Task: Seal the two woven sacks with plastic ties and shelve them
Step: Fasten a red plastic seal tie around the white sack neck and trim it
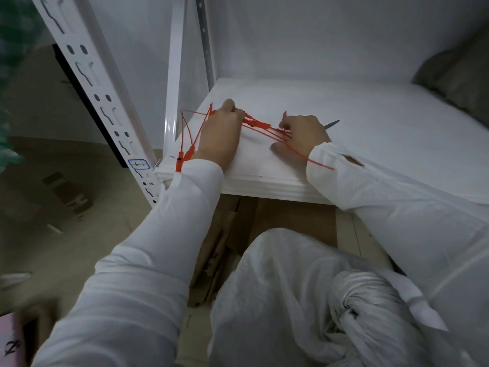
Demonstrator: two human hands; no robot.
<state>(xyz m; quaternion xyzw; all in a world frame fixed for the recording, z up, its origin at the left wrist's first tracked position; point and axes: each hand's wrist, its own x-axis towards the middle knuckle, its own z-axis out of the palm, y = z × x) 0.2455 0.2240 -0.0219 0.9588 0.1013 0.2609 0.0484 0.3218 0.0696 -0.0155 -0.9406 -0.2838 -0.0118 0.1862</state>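
Both hands work on the white shelf (370, 115). The left hand (222, 131) curls its fingers on a bunch of red ties (260, 126). The right hand (304, 135), at 3 o'clock from it, pinches their other end and hides most of a dark pointed thing (332, 124). The white sack (285, 282), its top twisted, sits low at 6 o'clock, beside flat cardboard (225, 234). A metal post (105, 107) stands at 9 o'clock.

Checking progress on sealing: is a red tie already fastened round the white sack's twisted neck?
No, the woven sack shows no tie on its twisted neck; the red ties lie on the shelf.
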